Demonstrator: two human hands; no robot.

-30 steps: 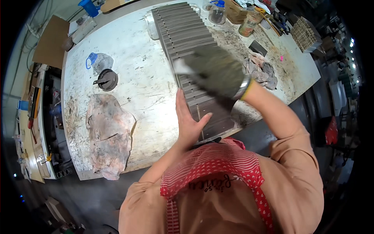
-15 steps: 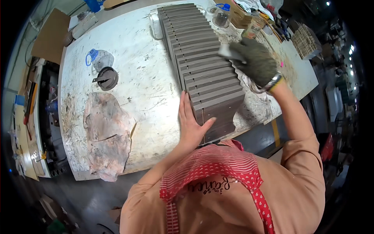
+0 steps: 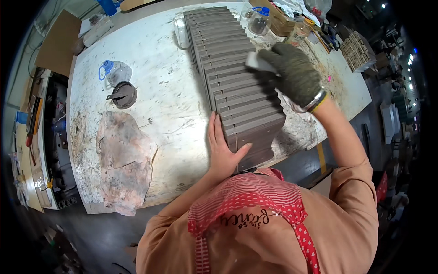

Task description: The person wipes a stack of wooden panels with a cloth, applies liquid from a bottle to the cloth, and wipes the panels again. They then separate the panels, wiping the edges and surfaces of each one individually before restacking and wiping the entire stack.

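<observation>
A long dark grey-brown slatted wooden piece (image 3: 232, 59) lies lengthwise on the table, its ridged top up. My bare left hand (image 3: 223, 153) rests at its near left corner, fingers stretched along the side and thumb spread over the near end panel. Above the slats' right side is my right hand (image 3: 299, 75) in a dark green work glove, closed round a flat whitish block (image 3: 261, 62). The block is slightly blurred, and its exact kind does not show. Whether it touches the slats I cannot tell.
On the stained white table (image 3: 178, 132) lie a smudged cloth (image 3: 125, 160), a round dark tin (image 3: 124, 95) with a flat blade across it, and a cut plastic jug (image 3: 116, 73). Another jug (image 3: 259, 23), a bottle (image 3: 299, 32) and a wicker basket (image 3: 358, 51) stand at far right.
My gloved right hand has shifted slightly left with the whitish block, further over the slats. My left hand keeps its place on the near corner.
</observation>
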